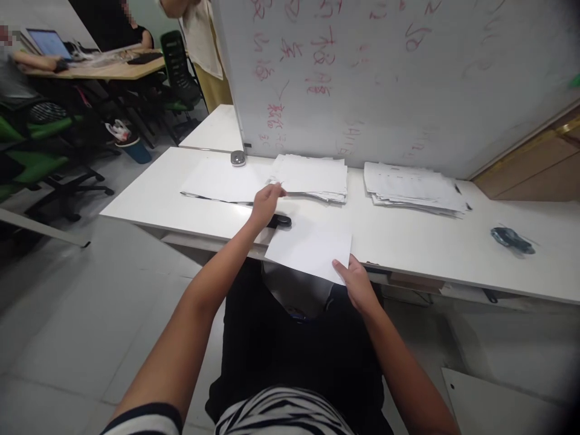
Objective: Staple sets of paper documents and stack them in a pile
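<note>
My right hand (360, 284) grips the lower right corner of a white sheet of paper (312, 251), thumb on top and fingers beneath. That paper overhangs the front edge of the white desk (149, 187). Reaching forward, my left hand (266, 204) has its fingers pinched together at the near left corner of a paper stack (312, 175). Whether a sheet is between those fingertips is hard to make out. A black stapler-like object (283, 222) lies just right of my left wrist, partly covered by it.
A second paper stack (412, 187) lies to the right, with a dark plastic-wrapped item (512, 240) beyond it. A computer mouse (238, 158) rests at the back left. Behind the desk stands a whiteboard (385, 90); a cardboard box (539, 163) is at right. Other people are at the far left.
</note>
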{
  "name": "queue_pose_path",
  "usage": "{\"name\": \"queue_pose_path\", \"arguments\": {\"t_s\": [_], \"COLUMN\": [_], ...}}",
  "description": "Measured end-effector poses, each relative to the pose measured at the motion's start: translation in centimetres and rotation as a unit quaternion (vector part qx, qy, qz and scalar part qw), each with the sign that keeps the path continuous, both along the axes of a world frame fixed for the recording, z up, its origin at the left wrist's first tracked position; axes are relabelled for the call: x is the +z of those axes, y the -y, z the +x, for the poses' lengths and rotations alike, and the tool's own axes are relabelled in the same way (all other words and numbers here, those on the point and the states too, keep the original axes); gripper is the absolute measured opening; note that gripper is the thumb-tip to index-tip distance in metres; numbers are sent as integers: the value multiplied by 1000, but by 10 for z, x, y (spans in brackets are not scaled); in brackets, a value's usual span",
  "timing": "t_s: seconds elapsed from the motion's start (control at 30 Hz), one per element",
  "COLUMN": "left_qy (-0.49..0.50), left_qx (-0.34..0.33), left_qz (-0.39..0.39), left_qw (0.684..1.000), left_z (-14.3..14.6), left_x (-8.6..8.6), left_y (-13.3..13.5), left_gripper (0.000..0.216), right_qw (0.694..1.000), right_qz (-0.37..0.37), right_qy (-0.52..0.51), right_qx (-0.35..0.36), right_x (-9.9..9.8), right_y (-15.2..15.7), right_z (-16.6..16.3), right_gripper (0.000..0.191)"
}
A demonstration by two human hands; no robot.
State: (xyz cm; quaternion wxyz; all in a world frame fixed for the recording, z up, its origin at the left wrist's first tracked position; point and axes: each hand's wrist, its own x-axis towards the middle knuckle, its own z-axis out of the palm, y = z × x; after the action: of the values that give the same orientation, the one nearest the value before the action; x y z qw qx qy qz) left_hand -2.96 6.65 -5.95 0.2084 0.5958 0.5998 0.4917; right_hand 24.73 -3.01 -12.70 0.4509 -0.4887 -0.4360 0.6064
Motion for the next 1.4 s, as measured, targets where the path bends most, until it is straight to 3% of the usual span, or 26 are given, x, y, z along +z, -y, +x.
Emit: {"name": "queue_pose_path", "arguments": {"t_s": [0.1,0.27,0.43,0.57,0.63,0.87,1.07,1.13,1.23,1.4], "left_qy": [34,-128,-141,-119,-119,-191,-199,-202,-209,-206], "left_qx": [24,-63,-44,-14,-17,-24,-17,-16,-14,2], "left_qz": [63,-53,-75,-97,-107,-117,-132,-133,-130,-147], "left_qw": [997,988,986,988,987,974,971,970,969,967], "left_z": [-22,-42,-38,-39,-40,-39,-39,-39,-38,-35], "left_x": [-7,-21,-23,-24,-23,-21,-22,-22,-21,-17], "left_y": [23,44,38,37,37,36,33,32,30,27], "left_gripper": [57,44,37,36,36,40,36,36,36,36], "right_qw": [1000,999,966,961,972,990,988,980,954,945], "right_qz": [5,18,54,100,87,26,29,49,79,45], "right_qy": [-15,43,242,257,215,135,131,144,203,265], "right_qx": [-5,18,70,-25,-41,-32,-79,-130,-208,-187], "right_x": [4,19,73,104,101,57,47,47,55,76], "right_y": [0,-15,-26,-17,-12,-7,-13,-31,-83,-202], "right_z": [0,16,67,95,97,88,100,113,143,203], "right_gripper": [50,49,41,39,41,38,39,36,26,11]}}
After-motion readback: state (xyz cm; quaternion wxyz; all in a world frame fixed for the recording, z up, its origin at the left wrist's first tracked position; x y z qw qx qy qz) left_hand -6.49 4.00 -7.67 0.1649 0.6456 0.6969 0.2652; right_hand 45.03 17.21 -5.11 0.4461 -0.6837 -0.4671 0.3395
